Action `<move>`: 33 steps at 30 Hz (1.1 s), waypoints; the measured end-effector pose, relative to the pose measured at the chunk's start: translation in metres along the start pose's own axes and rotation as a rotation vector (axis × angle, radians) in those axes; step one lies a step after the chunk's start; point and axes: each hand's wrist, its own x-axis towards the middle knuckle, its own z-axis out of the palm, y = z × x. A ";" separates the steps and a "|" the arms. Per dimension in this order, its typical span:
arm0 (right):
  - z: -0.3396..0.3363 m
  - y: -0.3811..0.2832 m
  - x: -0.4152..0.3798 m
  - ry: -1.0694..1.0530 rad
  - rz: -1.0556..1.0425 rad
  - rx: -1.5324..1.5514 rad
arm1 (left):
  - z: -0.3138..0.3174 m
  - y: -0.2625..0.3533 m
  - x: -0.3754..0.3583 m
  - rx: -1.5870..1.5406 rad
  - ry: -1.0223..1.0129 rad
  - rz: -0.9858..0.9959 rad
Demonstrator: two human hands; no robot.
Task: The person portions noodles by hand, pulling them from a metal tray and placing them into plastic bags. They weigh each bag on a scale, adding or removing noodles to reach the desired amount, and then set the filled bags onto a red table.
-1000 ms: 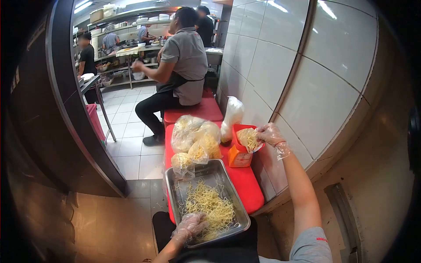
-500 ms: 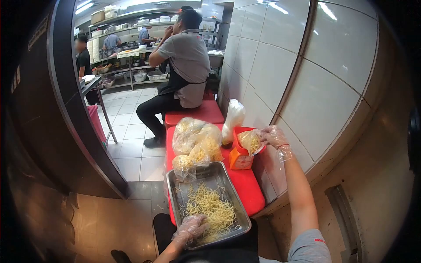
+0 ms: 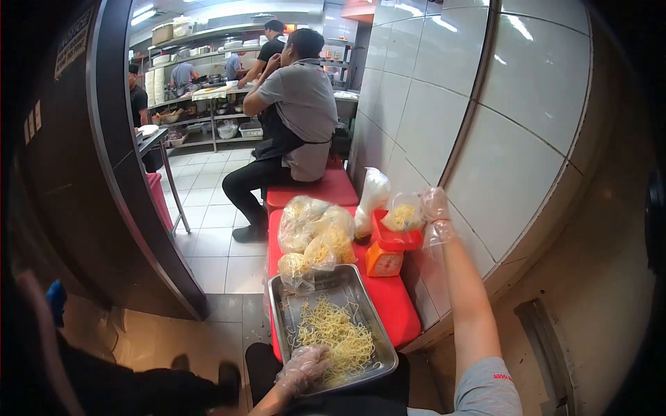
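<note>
While a wall of white tiles [image 3: 517, 118] stands on the right, a red worktop [image 3: 392, 298] runs beside it. At its far end, a person [image 3: 302, 97] in a gray shirt sits on a red seat [image 3: 329, 186], with hands up near the face. Another person [image 3: 139, 381] in dark clothes is at the near left.

A metal tray [image 3: 347, 281] sits at the near end of the worktop, with a loose pile of yellow noodles [image 3: 336, 340] in it. Past the tray is a big clear bag [image 3: 302, 222] of noodles. One small knotted bag [image 3: 296, 272] leans over the tray's far left edge. A tall white bag [image 3: 374, 191] stands just left of the orange scale [image 3: 383, 262], which has a red pan [image 3: 397, 240] on top.

The left hand [image 3: 305, 366], in a clear glove, touches the noodles; I cannot tell if its fingers grip any. The right hand [image 3: 435, 204], also gloved, has its fingers together on a little noodle bag [image 3: 402, 213] at the pan; I cannot tell if the bag touches it.
</note>
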 end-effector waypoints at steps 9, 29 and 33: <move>-0.115 -0.063 -0.025 -0.189 0.744 1.295 | -0.002 0.004 -0.002 -0.026 -0.049 -0.012; 0.005 -0.164 -0.214 -0.429 0.321 0.991 | -0.031 0.002 -0.004 -0.010 0.556 0.279; 0.081 -0.190 -0.239 -0.736 0.302 0.710 | -0.039 -0.006 -0.011 0.318 0.757 0.047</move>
